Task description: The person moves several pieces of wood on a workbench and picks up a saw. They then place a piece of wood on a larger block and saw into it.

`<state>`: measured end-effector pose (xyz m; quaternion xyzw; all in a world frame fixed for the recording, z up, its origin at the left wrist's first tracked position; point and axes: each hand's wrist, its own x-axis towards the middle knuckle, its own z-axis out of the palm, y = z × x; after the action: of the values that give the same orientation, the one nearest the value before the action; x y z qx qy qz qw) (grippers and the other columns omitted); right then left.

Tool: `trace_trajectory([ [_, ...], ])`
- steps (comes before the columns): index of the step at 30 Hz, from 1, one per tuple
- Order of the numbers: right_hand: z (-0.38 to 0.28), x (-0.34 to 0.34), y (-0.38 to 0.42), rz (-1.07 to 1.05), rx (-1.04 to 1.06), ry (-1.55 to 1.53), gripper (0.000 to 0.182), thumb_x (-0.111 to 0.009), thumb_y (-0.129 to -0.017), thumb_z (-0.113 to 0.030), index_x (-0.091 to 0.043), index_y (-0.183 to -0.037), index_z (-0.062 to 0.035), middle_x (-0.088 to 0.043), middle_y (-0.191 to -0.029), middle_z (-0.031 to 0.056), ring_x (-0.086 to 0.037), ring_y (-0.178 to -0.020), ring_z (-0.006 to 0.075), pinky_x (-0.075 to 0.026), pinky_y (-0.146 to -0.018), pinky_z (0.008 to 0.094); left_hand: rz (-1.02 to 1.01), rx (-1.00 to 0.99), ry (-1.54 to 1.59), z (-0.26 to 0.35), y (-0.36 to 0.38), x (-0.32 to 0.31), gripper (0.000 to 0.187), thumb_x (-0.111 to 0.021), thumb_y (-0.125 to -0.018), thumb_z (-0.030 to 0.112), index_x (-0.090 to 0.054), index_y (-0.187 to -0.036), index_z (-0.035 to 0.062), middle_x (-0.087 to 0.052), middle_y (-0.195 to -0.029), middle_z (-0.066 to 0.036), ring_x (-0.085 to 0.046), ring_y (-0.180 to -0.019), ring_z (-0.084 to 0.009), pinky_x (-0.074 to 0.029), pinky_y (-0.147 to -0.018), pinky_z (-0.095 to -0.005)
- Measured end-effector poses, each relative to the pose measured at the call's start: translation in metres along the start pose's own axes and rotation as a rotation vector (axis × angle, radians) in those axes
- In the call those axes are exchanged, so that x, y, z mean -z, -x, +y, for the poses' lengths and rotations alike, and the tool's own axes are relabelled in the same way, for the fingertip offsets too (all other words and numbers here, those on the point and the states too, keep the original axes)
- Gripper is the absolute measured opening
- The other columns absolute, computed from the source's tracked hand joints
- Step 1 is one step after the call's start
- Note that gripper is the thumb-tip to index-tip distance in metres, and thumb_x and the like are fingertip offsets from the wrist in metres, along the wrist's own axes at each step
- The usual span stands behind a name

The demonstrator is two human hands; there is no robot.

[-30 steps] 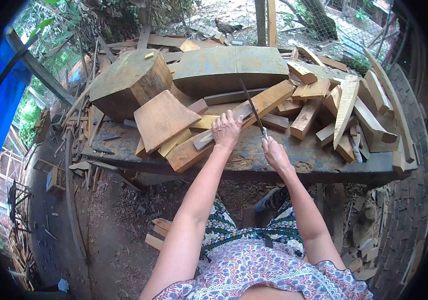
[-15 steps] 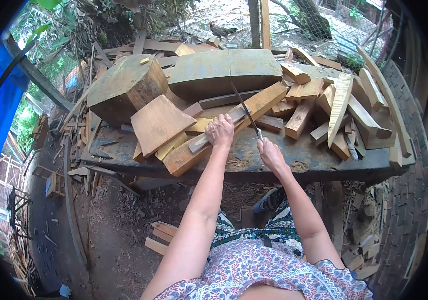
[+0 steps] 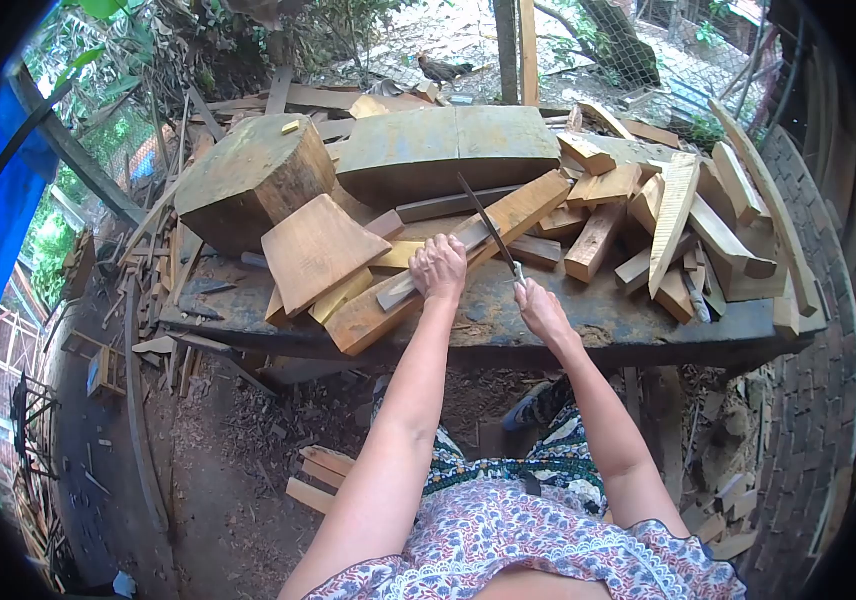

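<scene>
My left hand (image 3: 438, 267) presses down on a grey wooden strip (image 3: 426, 268) that lies along a long tan plank (image 3: 448, 262) on the dark workbench (image 3: 588, 320). My right hand (image 3: 541, 309) grips the handle of a thin dark blade (image 3: 483, 217), a file or knife. The blade slants up and to the left, its tip over the plank and the grey strip just right of my left hand.
Big wood blocks (image 3: 253, 180) and a flat slab (image 3: 448, 145) fill the bench's back. A square board (image 3: 316, 250) lies at left, and several offcuts (image 3: 678, 225) are piled at right. Scraps litter the dirt floor (image 3: 218, 440). A chicken (image 3: 443, 68) stands behind.
The blade and my right hand have shifted slightly up and left along the plank. My left hand stays pressed on the grey strip.
</scene>
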<state>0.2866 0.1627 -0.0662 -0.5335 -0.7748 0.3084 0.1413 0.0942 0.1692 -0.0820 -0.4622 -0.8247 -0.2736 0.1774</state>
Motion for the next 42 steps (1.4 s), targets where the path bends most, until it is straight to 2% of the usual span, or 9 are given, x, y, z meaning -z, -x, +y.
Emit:
trace_trajectory([
  [9, 0.008, -0.025, 0.027, 0.033, -0.031, -0.105, 0.038, -0.037, -0.097, -0.038, -0.05, -0.105, -0.0037, -0.061, -0.092, 0.0304, -0.056, -0.093, 0.0494, -0.042, -0.078, 0.0572, 0.038, -0.001, -0.014, 0.0, 0.0, -0.002, 0.03, -0.046, -0.088, 0.03, -0.064, -0.076, 0.0093, -0.066, -0.08, -0.011, -0.063, -0.075, -0.0277, -0.043, -0.073, -0.042],
  [16, 0.008, -0.023, 0.015, 0.026, -0.01, -0.106, 0.037, -0.038, -0.098, -0.037, -0.05, -0.105, -0.0026, -0.061, -0.092, 0.0305, -0.056, -0.093, 0.0489, -0.043, -0.078, 0.0563, 0.052, 0.001, -0.065, 0.0, 0.001, -0.002, 0.03, -0.046, -0.088, 0.03, -0.064, -0.075, 0.0094, -0.066, -0.079, -0.011, -0.063, -0.075, -0.0271, -0.042, -0.076, -0.0427],
  [19, 0.003, -0.022, 0.02, 0.017, -0.004, -0.092, 0.037, -0.038, -0.098, -0.036, -0.05, -0.104, -0.0019, -0.061, -0.092, 0.0305, -0.056, -0.093, 0.0489, -0.043, -0.078, 0.0563, 0.019, 0.007, -0.032, 0.001, -0.001, 0.0, 0.033, -0.042, -0.09, 0.031, -0.064, -0.08, 0.0088, -0.066, -0.081, -0.012, -0.063, -0.077, -0.0288, -0.041, -0.077, -0.0427],
  [25, -0.006, -0.014, 0.022, -0.01, -0.035, -0.061, 0.037, -0.037, -0.098, -0.036, -0.051, -0.102, -0.0016, -0.061, -0.091, 0.0303, -0.056, -0.093, 0.0491, -0.043, -0.078, 0.0561, 0.004, 0.004, -0.007, 0.0, -0.001, -0.002, 0.03, -0.044, -0.089, 0.029, -0.062, -0.077, 0.0088, -0.066, -0.079, -0.011, -0.063, -0.076, -0.0294, -0.045, -0.073, -0.0428],
  [27, -0.002, -0.014, 0.011, -0.006, -0.03, -0.058, 0.037, -0.037, -0.098, -0.036, -0.051, -0.101, -0.0017, -0.061, -0.091, 0.03, -0.056, -0.093, 0.049, -0.043, -0.078, 0.0562, 0.076, -0.017, -0.012, 0.0, 0.0, -0.004, 0.028, -0.046, -0.088, 0.028, -0.062, -0.076, 0.0092, -0.065, -0.077, -0.011, -0.063, -0.074, -0.0292, -0.046, -0.07, -0.0431],
  [34, 0.003, -0.022, 0.002, 0.04, 0.061, -0.129, 0.039, -0.036, -0.099, -0.037, -0.051, -0.099, -0.0014, -0.061, -0.09, 0.0282, -0.056, -0.091, 0.0477, -0.042, -0.076, 0.0552, 0.088, -0.019, 0.016, -0.001, 0.0, -0.003, 0.026, -0.047, -0.088, 0.027, -0.061, -0.074, 0.0097, -0.065, -0.076, -0.011, -0.063, -0.071, -0.0289, -0.046, -0.069, -0.0428],
  [42, -0.003, -0.026, 0.007, 0.036, 0.018, -0.159, 0.039, -0.035, -0.099, -0.036, -0.051, -0.097, -0.0012, -0.06, -0.089, 0.0282, -0.056, -0.091, 0.0477, -0.041, -0.075, 0.0545, 0.125, -0.046, 0.008, -0.002, 0.001, -0.003, 0.023, -0.049, -0.086, 0.025, -0.06, -0.073, 0.0099, -0.065, -0.073, -0.01, -0.063, -0.069, -0.0284, -0.045, -0.066, -0.0422],
])
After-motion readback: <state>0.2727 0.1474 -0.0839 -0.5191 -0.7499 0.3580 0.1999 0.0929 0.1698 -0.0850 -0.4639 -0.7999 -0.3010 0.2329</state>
